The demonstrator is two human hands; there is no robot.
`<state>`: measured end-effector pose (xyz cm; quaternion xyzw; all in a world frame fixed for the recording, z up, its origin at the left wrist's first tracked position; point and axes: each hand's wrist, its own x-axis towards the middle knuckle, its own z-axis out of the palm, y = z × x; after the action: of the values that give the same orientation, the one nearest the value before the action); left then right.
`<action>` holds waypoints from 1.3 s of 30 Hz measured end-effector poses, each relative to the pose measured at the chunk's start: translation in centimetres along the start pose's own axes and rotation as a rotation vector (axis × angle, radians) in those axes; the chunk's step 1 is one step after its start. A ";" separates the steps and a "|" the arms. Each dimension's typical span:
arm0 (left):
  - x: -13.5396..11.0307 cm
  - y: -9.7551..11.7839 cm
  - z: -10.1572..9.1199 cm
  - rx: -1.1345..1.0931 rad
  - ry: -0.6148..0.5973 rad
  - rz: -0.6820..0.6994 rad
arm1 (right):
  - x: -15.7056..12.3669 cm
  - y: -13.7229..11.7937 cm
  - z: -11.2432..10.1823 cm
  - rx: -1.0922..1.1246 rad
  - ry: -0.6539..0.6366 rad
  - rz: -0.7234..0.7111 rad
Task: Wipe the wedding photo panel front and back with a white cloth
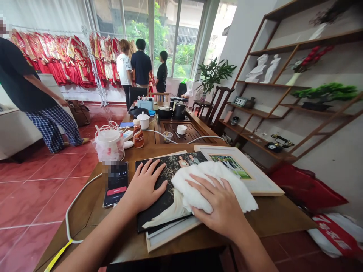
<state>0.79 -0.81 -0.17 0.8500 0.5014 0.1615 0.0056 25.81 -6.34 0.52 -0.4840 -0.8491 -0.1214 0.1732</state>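
A dark wedding photo print (pixel 159 200) lies on the wooden table, showing a couple and a pale trailing dress. My left hand (pixel 147 183) rests flat on its left side, fingers spread. Under my right hand (pixel 217 204) is a bunched white cloth (pixel 238 185), gripped against the print and covering much of its right half. Beneath the print, a light wood picture frame (pixel 170 234) pokes out at the near edge. Another pale frame (pixel 263 181) with a small outdoor photo lies to the right, partly covered by the cloth.
A phone (pixel 117 185) lies left of the print, near a white cable (pixel 68 211). Behind stand a bagged cup (pixel 109 145), a brown-labelled bottle (pixel 138 134) and a tea tray (pixel 195 136). Shelves (pixel 255 87) rise at right. Several people stand farther back near red garments (pixel 68 60).
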 end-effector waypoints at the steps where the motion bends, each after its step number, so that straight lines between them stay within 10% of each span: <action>1: 0.0 0.0 0.0 -0.001 -0.003 0.005 | -0.1 0.0 -0.1 -0.002 -0.002 0.002; 13: 0.2 0.1 0.1 0.013 -0.012 0.015 | 4.1 0.4 1.0 0.059 0.001 0.053; 25: 0.1 -0.1 0.3 -0.013 0.013 0.018 | -0.4 -0.5 -0.2 -0.017 0.025 0.016; 39: 0.1 -0.1 0.3 -0.015 0.026 0.018 | 4.9 -0.5 1.2 0.081 0.015 0.081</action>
<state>0.85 -0.64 -0.41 0.8521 0.4927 0.1764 0.0043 22.89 -2.29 1.40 -0.5095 -0.8318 -0.0837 0.2039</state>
